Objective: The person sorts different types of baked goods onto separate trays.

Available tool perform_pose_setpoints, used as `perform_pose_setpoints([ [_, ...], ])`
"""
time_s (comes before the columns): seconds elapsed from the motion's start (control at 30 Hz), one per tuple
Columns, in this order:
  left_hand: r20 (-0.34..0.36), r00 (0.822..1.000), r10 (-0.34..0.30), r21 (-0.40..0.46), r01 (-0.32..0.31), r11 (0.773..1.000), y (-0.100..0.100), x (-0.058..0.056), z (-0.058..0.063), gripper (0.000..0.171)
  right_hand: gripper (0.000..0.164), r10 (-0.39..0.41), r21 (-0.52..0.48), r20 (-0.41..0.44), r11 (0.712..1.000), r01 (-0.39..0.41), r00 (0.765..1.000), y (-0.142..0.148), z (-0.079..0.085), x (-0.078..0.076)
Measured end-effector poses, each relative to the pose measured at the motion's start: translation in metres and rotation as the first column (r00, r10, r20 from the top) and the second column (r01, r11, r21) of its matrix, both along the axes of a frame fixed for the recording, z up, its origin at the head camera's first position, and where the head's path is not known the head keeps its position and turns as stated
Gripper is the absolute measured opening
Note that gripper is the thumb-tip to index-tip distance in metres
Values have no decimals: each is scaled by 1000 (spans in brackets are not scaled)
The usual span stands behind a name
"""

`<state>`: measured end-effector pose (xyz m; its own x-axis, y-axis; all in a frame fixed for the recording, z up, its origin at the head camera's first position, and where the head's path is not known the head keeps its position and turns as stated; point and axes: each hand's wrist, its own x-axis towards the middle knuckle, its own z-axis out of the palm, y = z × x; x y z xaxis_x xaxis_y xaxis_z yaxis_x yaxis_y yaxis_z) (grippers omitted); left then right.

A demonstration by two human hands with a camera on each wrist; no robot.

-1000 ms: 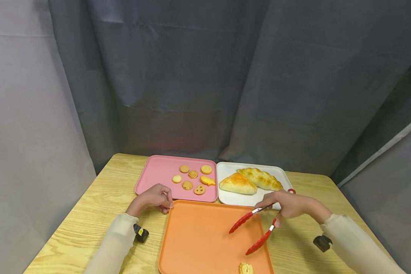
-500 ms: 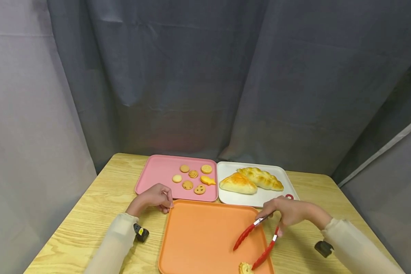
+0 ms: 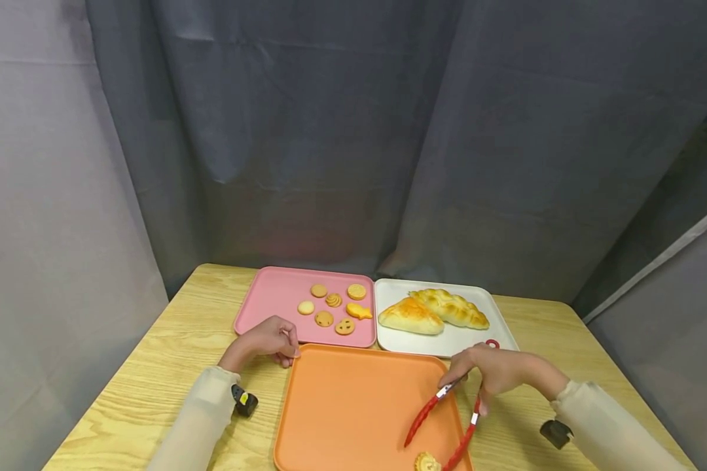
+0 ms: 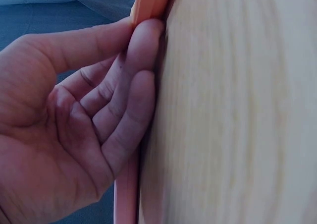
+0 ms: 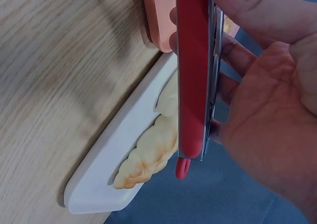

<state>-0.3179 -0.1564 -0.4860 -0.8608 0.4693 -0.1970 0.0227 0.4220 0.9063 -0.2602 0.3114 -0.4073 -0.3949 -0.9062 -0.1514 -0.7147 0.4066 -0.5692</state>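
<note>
My left hand (image 3: 271,340) pinches the far left corner of the orange tray (image 3: 342,405); in the left wrist view, thumb and forefinger (image 4: 143,40) meet at its rim. In my right hand (image 3: 489,369) are red-tipped tongs (image 3: 427,415), held with their arms spread over the tray's near right part. One tong tip is beside a small yellow cookie (image 3: 427,462) at the bottom edge of the head view; whether they touch I cannot tell. The other tip hangs left of and beyond the cookie. The right wrist view shows the tongs' red handle (image 5: 193,85) against the fingers.
Behind the orange tray stands a pink tray (image 3: 265,307) with several cookies and a fish-shaped one (image 3: 359,311). To its right, a white tray (image 3: 400,343) bears a triangular bread (image 3: 411,316) and a braided loaf (image 3: 450,308). A grey curtain (image 3: 306,144) hangs behind the wooden table (image 3: 171,373).
My right hand has brought the tongs nearer to me and slightly right, down to the small cookie, their arms still spread. The left hand stays at the tray's corner.
</note>
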Motion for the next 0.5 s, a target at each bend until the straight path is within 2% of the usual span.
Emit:
perform_pose_setpoints([
  [0.2,-1,1000,-2,2,2,1000,-1,-1,-1,9,74,13,-4,-12,1000,-13,1000,-3,-1,4],
  [0.5,-7,1000,-8,7,8,1000,-1,-1,-2,10,69,-42,20,-42,999,43,998,-10,-3,7],
])
